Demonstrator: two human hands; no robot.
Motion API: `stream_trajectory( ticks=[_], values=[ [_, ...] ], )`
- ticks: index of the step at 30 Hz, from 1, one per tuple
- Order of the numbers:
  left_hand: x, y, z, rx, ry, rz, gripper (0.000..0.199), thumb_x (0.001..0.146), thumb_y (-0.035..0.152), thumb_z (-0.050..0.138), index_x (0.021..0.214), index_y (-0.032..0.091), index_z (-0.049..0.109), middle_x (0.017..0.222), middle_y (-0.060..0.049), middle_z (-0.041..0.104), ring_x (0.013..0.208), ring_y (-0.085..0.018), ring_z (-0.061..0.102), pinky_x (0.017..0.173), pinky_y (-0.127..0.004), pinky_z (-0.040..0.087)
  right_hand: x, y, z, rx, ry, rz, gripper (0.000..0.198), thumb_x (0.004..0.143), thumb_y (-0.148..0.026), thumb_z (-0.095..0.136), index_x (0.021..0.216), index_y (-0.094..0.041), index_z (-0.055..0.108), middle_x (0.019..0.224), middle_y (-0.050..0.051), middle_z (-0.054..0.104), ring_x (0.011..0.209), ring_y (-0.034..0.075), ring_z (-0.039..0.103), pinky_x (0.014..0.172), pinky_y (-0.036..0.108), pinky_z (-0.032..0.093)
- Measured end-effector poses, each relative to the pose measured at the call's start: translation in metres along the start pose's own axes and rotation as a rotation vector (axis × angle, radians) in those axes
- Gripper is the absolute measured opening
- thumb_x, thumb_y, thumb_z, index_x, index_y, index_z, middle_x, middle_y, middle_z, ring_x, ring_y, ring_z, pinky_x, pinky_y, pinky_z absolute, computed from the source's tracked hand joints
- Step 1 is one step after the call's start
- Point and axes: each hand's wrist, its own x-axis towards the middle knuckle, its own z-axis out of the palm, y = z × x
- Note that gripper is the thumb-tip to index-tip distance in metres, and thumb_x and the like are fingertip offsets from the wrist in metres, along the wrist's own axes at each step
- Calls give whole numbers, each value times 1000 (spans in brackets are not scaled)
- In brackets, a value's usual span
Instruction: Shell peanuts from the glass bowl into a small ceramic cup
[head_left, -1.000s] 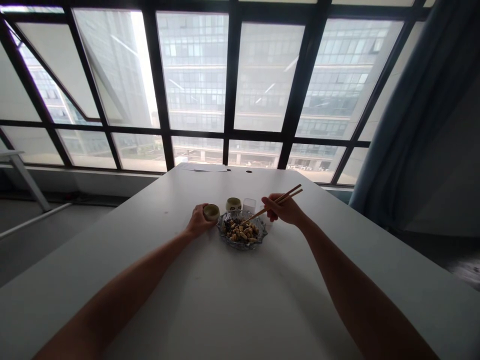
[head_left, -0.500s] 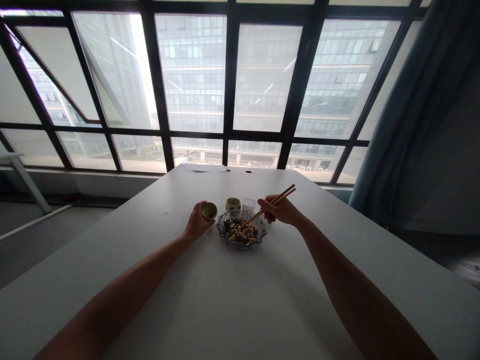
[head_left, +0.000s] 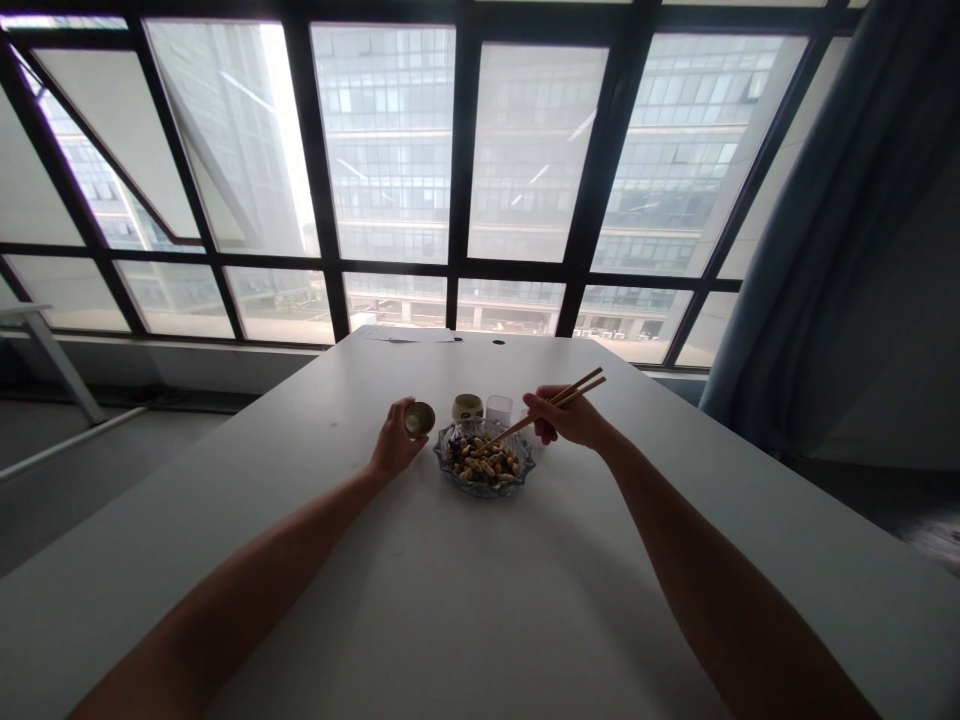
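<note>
On the tabletop, left hand held a cup, now tipped further open toward the wearer, beside the glass bowl, right hand gripping chopsticks amid peanut-like pieces.

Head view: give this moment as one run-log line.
left hand: holds tilted cup | right hand: holds chopsticks, tips in bowl | bowl: peanuts, dark bits

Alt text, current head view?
A person's right hand holds chopsticks, tips among what look like peanuts in a glass bowl; the left hand holds a small cup beside it. Behind the bowl, a second cup and clear container stand on a white table.
</note>
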Motion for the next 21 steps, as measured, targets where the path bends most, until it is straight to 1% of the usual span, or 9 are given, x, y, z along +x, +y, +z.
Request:
stream_trajectory(
  ticks=[6, 10, 14, 17, 21],
  values=[
    [1, 1, -1, -6, -17, -36, 74, 64, 16, 81, 129, 21, 47, 132, -14, 60, 119, -31, 62, 100, -47, 52, 2, 3, -4, 90, 87, 24, 54, 72, -69, 73, 63, -17, 60, 45, 2, 62, 34, 12, 56, 31, 20, 39],
    [1, -1, -1, -22, -30, -59, 74, 64, 20, 83, 129, 23, 46, 131, -14, 62, 117, -31, 63, 98, -47, 53, 3, 3, -6, 132, 112, 50, 52, 72, -66, 75, 63, -17, 60, 44, 3, 61, 33, 13, 55, 30, 21, 38],
    [1, 0, -1, -24, -38, -63, 76, 63, 22, 84, 129, 22, 46, 130, -14, 62, 118, -31, 63, 99, -46, 51, 3, 6, -7, 175, 115, 56, 52, 70, -66, 76, 64, -16, 60, 44, 2, 61, 32, 13, 55, 30, 21, 38],
    [0, 4, -2, 3, -50, -94, 76, 63, 25, 85, 128, 22, 45, 128, -14, 63, 114, -31, 64, 95, -46, 53, 5, 10, -8, 200, 126, 78, 50, 71, -63, 76, 64, -17, 60, 43, 2, 60, 31, 13, 53, 29, 22, 38],
    [0, 8, -3, 47, -63, -140, 76, 63, 31, 87, 127, 22, 46, 124, -13, 65, 107, -30, 66, 89, -45, 54, 6, 15, -11, 219, 166, 155, 42, 73, -54, 75, 64, -17, 58, 43, 2, 60, 30, 13, 52, 28, 22, 37]
  ],
)
